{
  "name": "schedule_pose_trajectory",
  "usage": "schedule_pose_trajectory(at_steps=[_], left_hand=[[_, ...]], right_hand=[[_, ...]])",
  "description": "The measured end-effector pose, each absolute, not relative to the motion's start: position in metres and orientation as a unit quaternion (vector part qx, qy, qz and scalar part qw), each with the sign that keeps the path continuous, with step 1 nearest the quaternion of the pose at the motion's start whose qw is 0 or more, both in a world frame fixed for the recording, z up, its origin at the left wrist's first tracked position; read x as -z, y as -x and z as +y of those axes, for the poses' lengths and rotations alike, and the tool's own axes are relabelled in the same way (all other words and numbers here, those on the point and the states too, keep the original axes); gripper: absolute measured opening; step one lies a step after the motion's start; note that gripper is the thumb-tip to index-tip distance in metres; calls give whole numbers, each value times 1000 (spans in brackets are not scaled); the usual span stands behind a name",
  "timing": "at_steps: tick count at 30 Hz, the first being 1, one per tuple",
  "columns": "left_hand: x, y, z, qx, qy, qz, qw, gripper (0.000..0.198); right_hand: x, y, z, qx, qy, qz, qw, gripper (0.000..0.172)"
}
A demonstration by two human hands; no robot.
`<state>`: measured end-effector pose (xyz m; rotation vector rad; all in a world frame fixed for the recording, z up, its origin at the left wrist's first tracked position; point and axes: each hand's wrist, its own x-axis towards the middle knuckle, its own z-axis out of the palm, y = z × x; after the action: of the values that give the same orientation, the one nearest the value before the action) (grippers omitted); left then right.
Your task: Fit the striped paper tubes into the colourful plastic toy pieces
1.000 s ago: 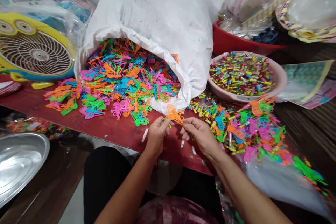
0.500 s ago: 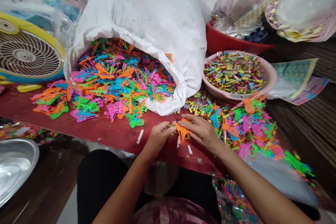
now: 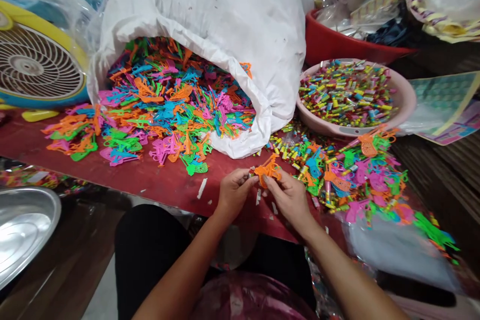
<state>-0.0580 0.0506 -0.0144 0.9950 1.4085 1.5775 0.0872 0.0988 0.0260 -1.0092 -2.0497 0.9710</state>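
Two hands up over the red table: left hand and right hand, close together, not touching each other. Orange plastic toy sits between them, above the tabletop, right hand's fingers clamped on it. Left hand's fingertips pinch at its near side (what they hold there is too small to tell). Behind: white sack lying open, spilling colored plastic toys onto the table. Right of the hands: more toys and small striped tubes in a loose pile. Pink basin full of tubes, red tub behind it. Fan far left, steel tray lower left.
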Motion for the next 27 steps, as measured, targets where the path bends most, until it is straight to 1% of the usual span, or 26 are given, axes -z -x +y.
schedule_pose_trajectory(at_steps=[6,11,15,18,23,25,27], left_hand=[[13,59,49,-598,-461,566,330,20],[11,58,47,-548,-525,595,264,22],[11,55,46,-495,-557,630,216,19],[11,54,45,-471,-570,644,195,21],[10,52,45,-426,-603,640,214,23],[8,51,52,-434,-609,629,212,27],[3,49,68,-439,-609,631,194,30]], right_hand=[[-31,-90,99,-282,370,-831,306,25],[-35,-91,98,-227,371,-853,288,27],[-34,-88,99,-247,373,-844,295,30],[-31,-84,98,-273,381,-830,302,30],[-33,-98,107,-393,397,-777,289,28],[-43,-118,123,-413,426,-737,322,28],[-61,-145,149,-386,474,-686,395,29]])
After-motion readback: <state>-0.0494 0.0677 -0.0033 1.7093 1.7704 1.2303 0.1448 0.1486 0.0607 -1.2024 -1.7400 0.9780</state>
